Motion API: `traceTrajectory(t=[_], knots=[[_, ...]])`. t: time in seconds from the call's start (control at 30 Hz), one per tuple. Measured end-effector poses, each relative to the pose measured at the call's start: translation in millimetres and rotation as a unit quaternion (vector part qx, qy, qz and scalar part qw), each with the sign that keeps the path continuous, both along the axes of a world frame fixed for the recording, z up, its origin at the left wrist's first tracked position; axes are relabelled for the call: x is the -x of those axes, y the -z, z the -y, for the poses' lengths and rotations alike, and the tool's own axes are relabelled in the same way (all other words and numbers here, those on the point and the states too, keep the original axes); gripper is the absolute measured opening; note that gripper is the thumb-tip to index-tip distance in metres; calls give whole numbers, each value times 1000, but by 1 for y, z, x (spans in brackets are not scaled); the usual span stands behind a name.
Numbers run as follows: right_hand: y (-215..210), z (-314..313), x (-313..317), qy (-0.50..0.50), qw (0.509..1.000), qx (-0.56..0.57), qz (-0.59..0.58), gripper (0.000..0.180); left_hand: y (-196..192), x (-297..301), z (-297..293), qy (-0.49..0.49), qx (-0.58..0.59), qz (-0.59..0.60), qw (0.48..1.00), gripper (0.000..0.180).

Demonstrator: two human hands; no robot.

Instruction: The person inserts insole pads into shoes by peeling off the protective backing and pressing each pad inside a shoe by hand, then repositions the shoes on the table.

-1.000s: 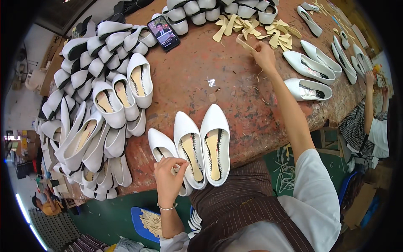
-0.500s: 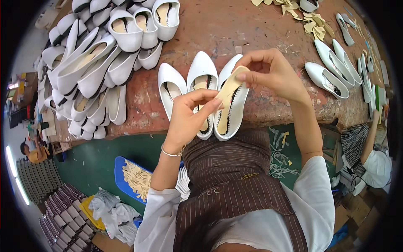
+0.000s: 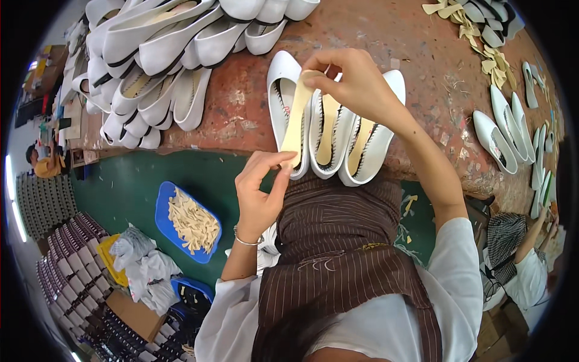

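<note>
A beige insole [image 3: 295,114] is pinched at its top by the right hand [image 3: 353,84] and at its lower end by the closed fingers of the left hand [image 3: 259,193]. It is held over the leftmost of three white pumps [image 3: 329,130] (set side by side) on the brown workbench [image 3: 416,42].

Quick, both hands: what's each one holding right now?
Left hand: closed, pinching the lower end of the long tan insole strip.
Right hand: closed, pinching the upper end of the same strip.
</note>
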State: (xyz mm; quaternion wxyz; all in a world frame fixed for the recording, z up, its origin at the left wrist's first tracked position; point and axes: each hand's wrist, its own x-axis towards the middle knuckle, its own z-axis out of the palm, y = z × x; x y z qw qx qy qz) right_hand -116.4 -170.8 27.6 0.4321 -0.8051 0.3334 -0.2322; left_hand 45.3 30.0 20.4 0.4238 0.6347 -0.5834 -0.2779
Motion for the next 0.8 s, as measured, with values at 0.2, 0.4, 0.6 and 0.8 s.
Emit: traceTrajectory(t=[0.2, 0.4, 0.6, 0.8], knots=[[4, 10, -5, -51, 977, -189, 87, 18, 6, -19, 0, -67, 40, -46, 996, 27], [4, 0, -9, -114, 943, -269, 162, 26, 17, -22, 12, -249, 105, -93, 958, 9], [7, 17, -19, -59, 991, -116, 32, 21, 22, -16, 10, -197, 46, -167, 965, 28], [21, 11, -38, -37, 998, 5, -48, 19, 23, -15, 12, -30, -50, 79, 995, 18]])
